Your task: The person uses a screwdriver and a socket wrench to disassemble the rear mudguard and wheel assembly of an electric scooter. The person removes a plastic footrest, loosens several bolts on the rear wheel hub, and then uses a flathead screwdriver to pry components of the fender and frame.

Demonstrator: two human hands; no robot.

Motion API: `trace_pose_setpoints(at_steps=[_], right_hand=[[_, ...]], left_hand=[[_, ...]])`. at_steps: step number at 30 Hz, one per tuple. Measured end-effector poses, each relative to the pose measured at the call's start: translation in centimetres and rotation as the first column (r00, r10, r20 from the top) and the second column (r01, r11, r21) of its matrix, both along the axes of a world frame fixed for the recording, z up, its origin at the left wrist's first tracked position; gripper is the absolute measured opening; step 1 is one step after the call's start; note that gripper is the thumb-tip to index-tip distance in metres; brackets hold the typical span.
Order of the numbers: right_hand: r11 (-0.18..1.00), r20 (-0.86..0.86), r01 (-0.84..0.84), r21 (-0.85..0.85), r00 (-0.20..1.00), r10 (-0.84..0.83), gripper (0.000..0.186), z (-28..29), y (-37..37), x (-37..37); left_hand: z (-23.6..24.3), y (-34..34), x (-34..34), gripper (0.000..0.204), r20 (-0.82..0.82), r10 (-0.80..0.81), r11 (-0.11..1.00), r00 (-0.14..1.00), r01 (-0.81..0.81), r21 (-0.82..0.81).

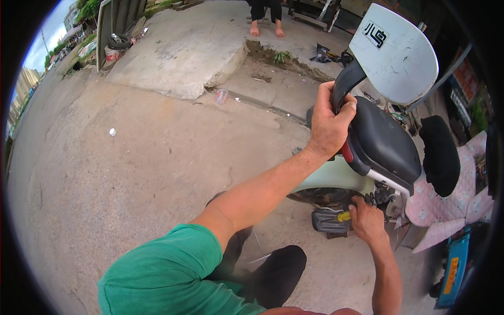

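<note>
My left hand (331, 123) is closed round a black curved bar (349, 77) that carries a white padded or plastic board (399, 60) above the black seat (387, 139) of a pale green scooter (331, 174). A red lamp (347, 153) sits below the seat's edge. Lower down, my right hand (367, 221) holds a yellow-handled tool (344, 216), probably a screwdriver, against or beside a black plastic part (326, 221) near the wheel and the coiled shock absorber (377, 197). The tool's tip is too small to make out.
A pink patterned cover (430, 210), a black cushion (440, 155) and a blue object (452, 268) crowd the right. A person's feet in pink slippers (280, 31) are beyond a broken concrete step (220, 79). A plastic cup (221, 96) and white cap (112, 132) lie on the ground.
</note>
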State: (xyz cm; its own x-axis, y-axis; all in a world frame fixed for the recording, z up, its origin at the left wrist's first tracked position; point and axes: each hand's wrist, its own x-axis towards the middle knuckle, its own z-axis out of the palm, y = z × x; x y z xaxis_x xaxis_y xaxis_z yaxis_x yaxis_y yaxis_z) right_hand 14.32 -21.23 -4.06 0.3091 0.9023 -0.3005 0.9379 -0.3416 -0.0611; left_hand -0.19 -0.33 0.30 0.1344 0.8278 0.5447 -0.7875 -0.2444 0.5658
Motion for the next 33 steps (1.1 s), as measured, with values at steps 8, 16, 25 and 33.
trace_pose_setpoints(at_steps=[8, 16, 25, 33], right_hand=[[0.957, -0.203, -0.162, 0.241, 0.956, 0.213, 0.052, 0.2, -0.9, -0.3], [0.989, -0.067, -0.083, 0.120, 0.994, 0.092, 0.050, -0.8, -0.6, 0.8], [0.998, -0.064, 0.045, 0.036, 0.997, -0.042, 0.052, 0.5, 0.2, -0.5], [0.902, -0.147, -0.256, 0.346, 0.935, 0.322, 0.047, -1.1, -0.7, 1.1]], left_hand=[[0.1, -0.1, 0.0, 0.036, 0.014, -0.016, 1.000, 1.000, 0.016, -0.006], [0.0, 0.0, 0.1, 0.035, 0.019, -0.004, 1.000, 1.000, 0.004, 0.008], [0.0, 0.0, 0.0, 0.034, 0.006, 0.006, 1.000, 1.000, -0.006, 0.009], [0.0, 0.0, 0.1, 0.035, 0.007, -0.006, 1.000, 1.000, 0.006, 0.017]])
